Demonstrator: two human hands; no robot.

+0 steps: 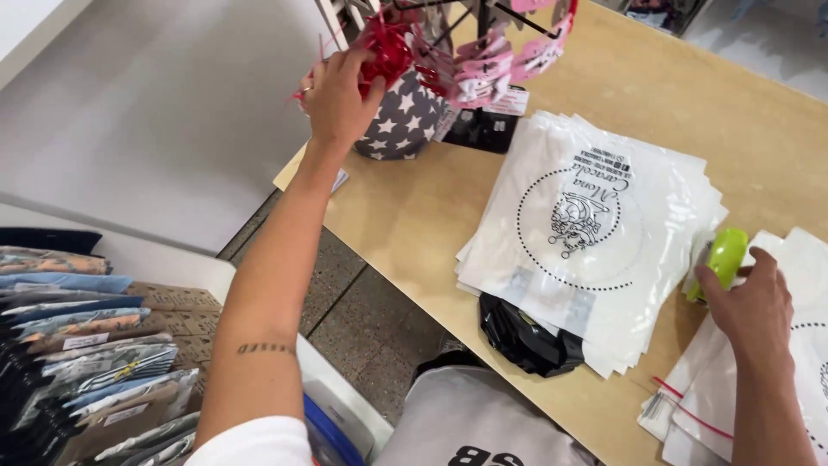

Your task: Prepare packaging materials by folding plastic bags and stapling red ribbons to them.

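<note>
So the left hand (338,97) is up at the far edge of the wooden bench (414,220), fingers pinching a bunch of red ribbon tags (385,47) beside a grey star-print pot (404,121), while the right hand (752,302) grips a lime-green plastic stapler (723,259) next to a stack of white printed plastic bags (586,233).

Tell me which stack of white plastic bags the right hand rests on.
The stack at the table's right edge, under the right hand holding a green stapler; the middle stack lies untouched.

One head-worn camera looks steeply down, close over the wooden table (604,112), tilted, floor (362,319) showing at left.
</note>
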